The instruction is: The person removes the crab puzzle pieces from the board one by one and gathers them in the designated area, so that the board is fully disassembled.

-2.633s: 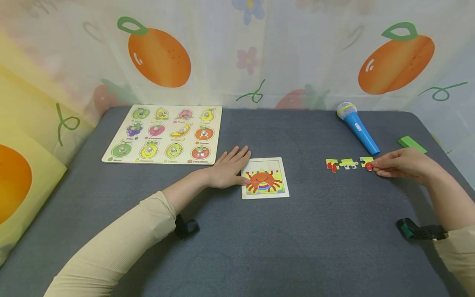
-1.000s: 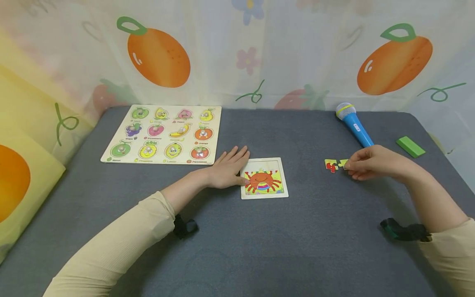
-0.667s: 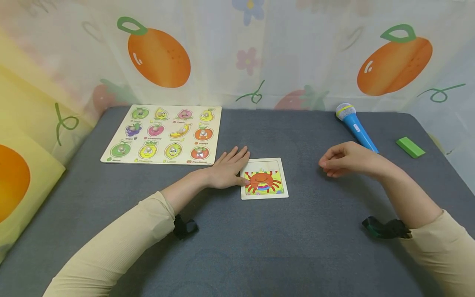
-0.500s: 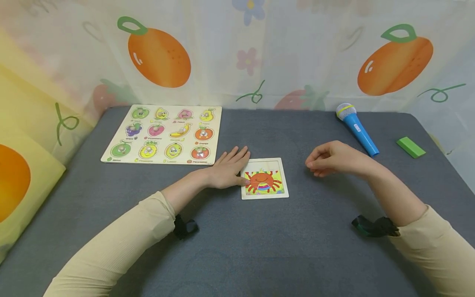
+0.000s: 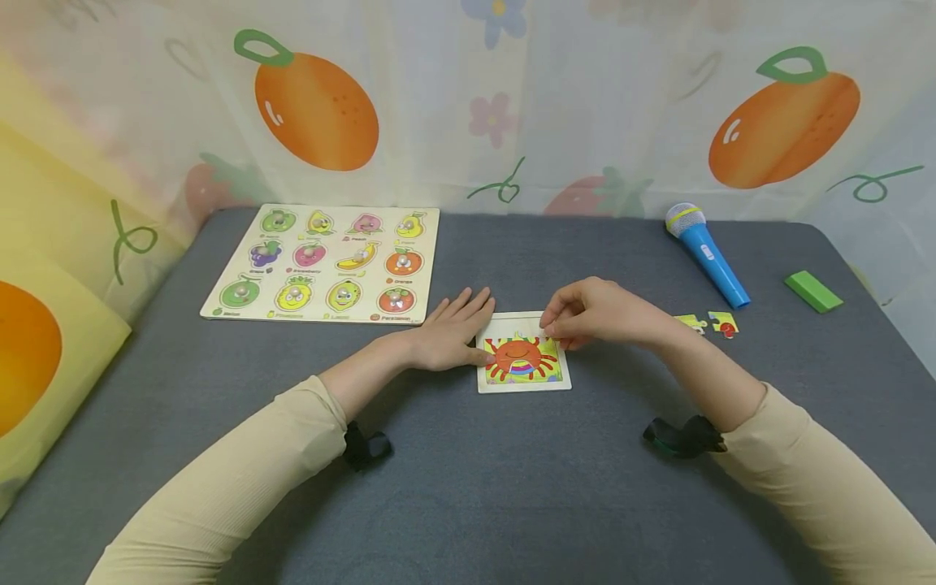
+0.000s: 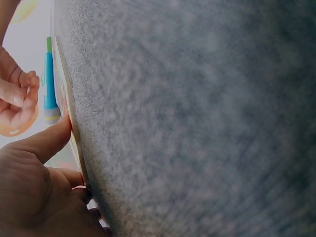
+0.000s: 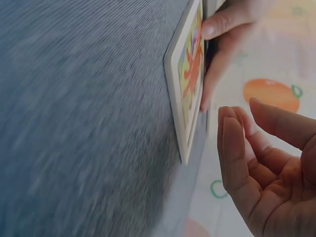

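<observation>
A dark gray table (image 5: 468, 504) stretches across the lower scene. Your left sleeve (image 5: 234, 475) and right sleeve (image 5: 826, 479), both beige, angle inward, each cut off by the frame. At the far left, a pale fruit board (image 5: 386, 231) lies flat.

Your left hand (image 5: 448, 333) is palm down, fingers spread, thumb resting on the left edge of the crab puzzle (image 5: 521, 357) — flat, mid-table. Your right hand (image 5: 600, 313) hangs above that puzzle's right edge, fingers bent toward the thumb; whether they pinch anything, I cannot tell.

Farther right lie a blue microphone (image 5: 708, 256) and a green block (image 5: 814, 292). Smallest are two loose pieces: a yellow piece (image 5: 690, 322) — partly hidden by your right forearm (image 5: 705, 366) — and a red-and-yellow piece (image 5: 724, 324) beside it.
</observation>
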`<state>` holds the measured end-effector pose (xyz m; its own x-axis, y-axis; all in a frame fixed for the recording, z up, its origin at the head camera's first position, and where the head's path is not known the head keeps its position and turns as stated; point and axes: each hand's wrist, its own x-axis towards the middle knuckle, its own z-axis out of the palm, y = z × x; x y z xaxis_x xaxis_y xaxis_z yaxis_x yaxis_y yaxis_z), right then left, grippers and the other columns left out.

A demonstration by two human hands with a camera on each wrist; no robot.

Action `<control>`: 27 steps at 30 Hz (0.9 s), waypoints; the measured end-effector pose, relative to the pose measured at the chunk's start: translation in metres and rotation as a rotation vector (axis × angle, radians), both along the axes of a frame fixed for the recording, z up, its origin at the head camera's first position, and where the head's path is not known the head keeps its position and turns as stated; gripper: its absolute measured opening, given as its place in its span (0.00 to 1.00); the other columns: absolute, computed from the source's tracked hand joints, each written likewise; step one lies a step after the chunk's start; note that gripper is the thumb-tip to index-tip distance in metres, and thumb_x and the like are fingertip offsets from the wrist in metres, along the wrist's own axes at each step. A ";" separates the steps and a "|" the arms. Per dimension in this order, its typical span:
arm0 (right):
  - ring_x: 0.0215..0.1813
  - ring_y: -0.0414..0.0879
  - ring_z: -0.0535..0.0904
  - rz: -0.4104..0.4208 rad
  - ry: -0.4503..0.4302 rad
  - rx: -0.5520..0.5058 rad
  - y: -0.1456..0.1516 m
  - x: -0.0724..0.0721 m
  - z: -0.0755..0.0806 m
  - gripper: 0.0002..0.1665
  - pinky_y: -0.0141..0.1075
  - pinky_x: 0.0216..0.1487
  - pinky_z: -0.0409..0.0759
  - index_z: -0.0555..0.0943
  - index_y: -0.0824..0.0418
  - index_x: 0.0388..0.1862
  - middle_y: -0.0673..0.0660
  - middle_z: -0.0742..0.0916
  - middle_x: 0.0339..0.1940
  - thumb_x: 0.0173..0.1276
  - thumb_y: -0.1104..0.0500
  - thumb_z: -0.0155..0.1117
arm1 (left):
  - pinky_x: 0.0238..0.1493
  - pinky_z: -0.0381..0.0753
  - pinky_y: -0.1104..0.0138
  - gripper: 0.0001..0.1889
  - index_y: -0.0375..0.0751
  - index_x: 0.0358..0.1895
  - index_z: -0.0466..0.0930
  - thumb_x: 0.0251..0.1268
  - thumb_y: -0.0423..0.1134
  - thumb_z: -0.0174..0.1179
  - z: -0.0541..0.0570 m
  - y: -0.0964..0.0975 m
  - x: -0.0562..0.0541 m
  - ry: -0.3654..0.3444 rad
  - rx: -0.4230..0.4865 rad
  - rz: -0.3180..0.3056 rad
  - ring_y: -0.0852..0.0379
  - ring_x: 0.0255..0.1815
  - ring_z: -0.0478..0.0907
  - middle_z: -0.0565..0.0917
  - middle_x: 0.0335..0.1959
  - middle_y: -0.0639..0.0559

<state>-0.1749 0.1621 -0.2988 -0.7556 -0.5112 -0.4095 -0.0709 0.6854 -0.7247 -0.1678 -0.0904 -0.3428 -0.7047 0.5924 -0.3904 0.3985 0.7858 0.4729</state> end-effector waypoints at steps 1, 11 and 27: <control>0.34 0.42 0.82 0.006 0.008 0.000 -0.003 -0.001 -0.001 0.13 0.37 0.42 0.85 0.83 0.64 0.48 0.57 0.88 0.33 0.70 0.57 0.63 | 0.82 0.27 0.47 0.46 0.41 0.81 0.36 0.72 0.54 0.53 0.000 0.000 0.000 0.001 0.001 0.001 0.47 0.84 0.23 0.31 0.83 0.49; 0.32 0.43 0.82 0.080 0.039 0.018 -0.035 -0.006 -0.005 0.12 0.36 0.40 0.83 0.84 0.61 0.47 0.55 0.87 0.29 0.67 0.57 0.65 | 0.82 0.24 0.50 0.46 0.43 0.81 0.35 0.72 0.56 0.52 -0.007 0.000 -0.003 -0.015 0.003 0.021 0.50 0.83 0.21 0.30 0.83 0.51; 0.28 0.42 0.77 0.159 0.103 0.035 -0.056 -0.009 -0.014 0.15 0.32 0.33 0.76 0.84 0.60 0.46 0.52 0.85 0.27 0.59 0.64 0.66 | 0.81 0.25 0.46 0.46 0.42 0.81 0.34 0.72 0.55 0.51 0.001 -0.002 -0.001 -0.029 0.013 -0.006 0.47 0.84 0.22 0.30 0.83 0.49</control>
<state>-0.1841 0.1057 -0.3123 -0.7051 -0.6145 -0.3538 -0.2528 0.6840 -0.6843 -0.1688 -0.0925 -0.3413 -0.6897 0.6013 -0.4035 0.3887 0.7776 0.4943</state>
